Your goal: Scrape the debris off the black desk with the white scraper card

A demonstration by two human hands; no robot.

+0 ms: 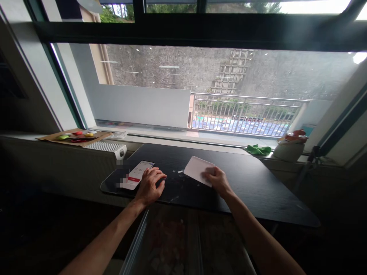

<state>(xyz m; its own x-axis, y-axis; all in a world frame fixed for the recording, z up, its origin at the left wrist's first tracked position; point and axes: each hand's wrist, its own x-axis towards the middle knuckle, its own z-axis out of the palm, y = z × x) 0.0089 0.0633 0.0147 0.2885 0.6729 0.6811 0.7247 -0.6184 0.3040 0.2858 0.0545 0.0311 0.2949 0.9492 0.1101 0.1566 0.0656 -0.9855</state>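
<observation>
A pale, flat, rectangular piece with rounded corners (pixel 197 169) is tilted over the dark table. My right hand (pixel 220 180) grips it by its right end, thumb on the upper face. My left hand (pixel 151 185) hovers over or rests on the table's left part, fingers apart and holding nothing; whether it touches the surface I cannot tell. Just left of that hand lies a smartphone (pixel 140 172) with its lit screen up, showing a red bar. Small white scraps (pixel 180 172) lie on the tabletop between the hands.
The black tabletop (pixel 252 187) reaches toward a large window. At left, cardboard (pixel 51 138) bears several coloured items beside a white radiator (pixel 110 147). A green cloth (pixel 258 150) and a pale bucket (pixel 289 149) stand at right. Below the table edge is a clear-sided container (pixel 137 240).
</observation>
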